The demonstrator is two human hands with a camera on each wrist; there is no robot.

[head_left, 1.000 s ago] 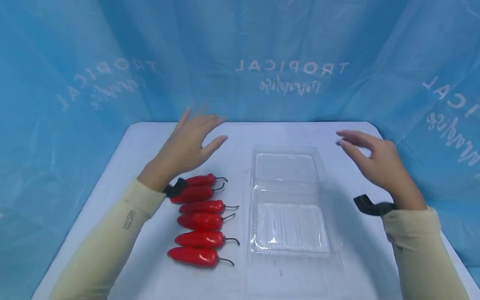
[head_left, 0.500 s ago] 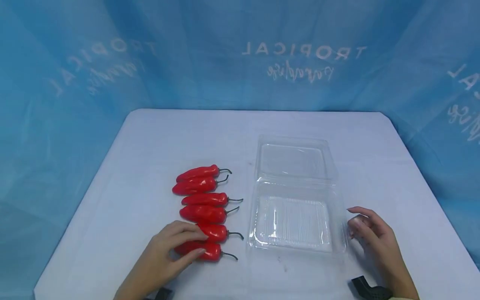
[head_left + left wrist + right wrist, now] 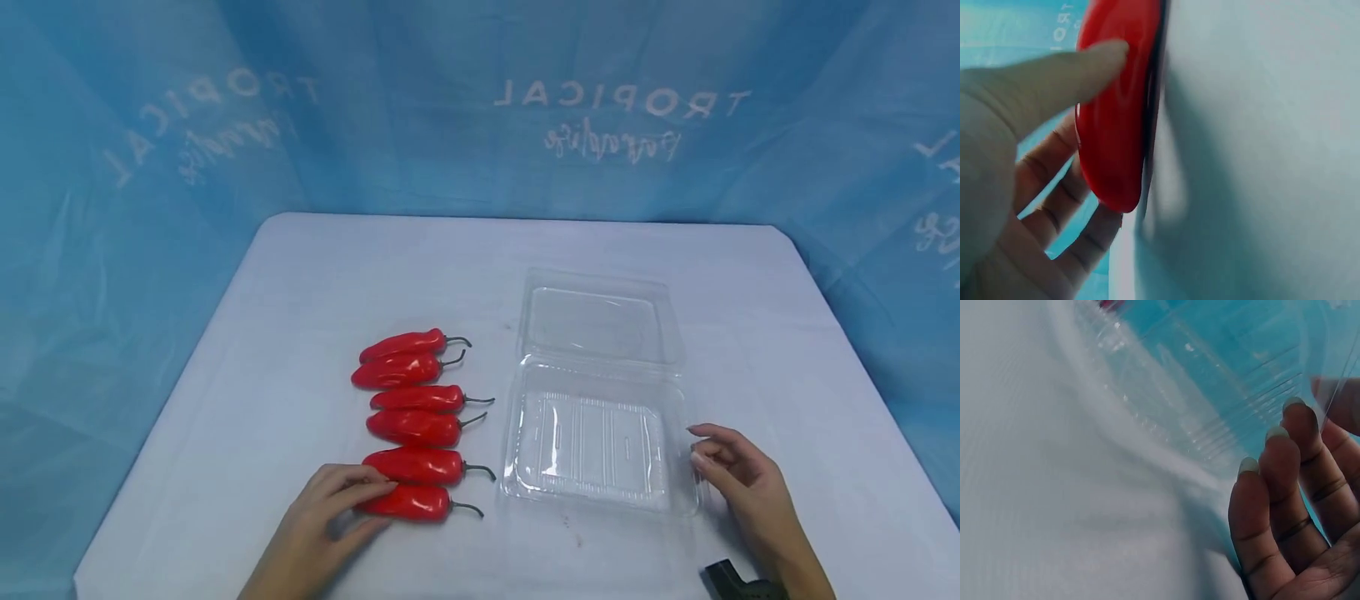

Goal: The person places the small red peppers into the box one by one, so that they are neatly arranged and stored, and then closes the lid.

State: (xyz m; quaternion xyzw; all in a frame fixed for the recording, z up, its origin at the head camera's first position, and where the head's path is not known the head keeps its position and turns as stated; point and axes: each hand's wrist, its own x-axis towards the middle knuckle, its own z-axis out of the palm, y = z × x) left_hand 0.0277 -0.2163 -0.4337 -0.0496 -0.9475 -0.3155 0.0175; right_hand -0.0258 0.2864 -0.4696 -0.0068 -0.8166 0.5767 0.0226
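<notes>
In the head view my left hand (image 3: 318, 525) grips the nearest red pepper (image 3: 416, 503) at its blunt, stemless end. The left wrist view shows the thumb (image 3: 1100, 69) on one side of this pepper and the other fingers behind it. Several more red peppers lie above it in a column, with their green stems to the right; the second one (image 3: 423, 466) is close to my fingertips. My right hand (image 3: 750, 487) holds the right edge of a clear plastic clamshell container (image 3: 517, 433), its fingers curled at the wall in the right wrist view.
The container's lid (image 3: 600, 321) lies folded back, away from me. A white cloth (image 3: 225, 400) covers the table. Blue printed curtains (image 3: 420, 158) hang behind the table and at both sides.
Both hands have come down toward me from above the table. The left has taken hold of the nearest pepper, the right has reached the container's right edge. The view has shifted slightly.
</notes>
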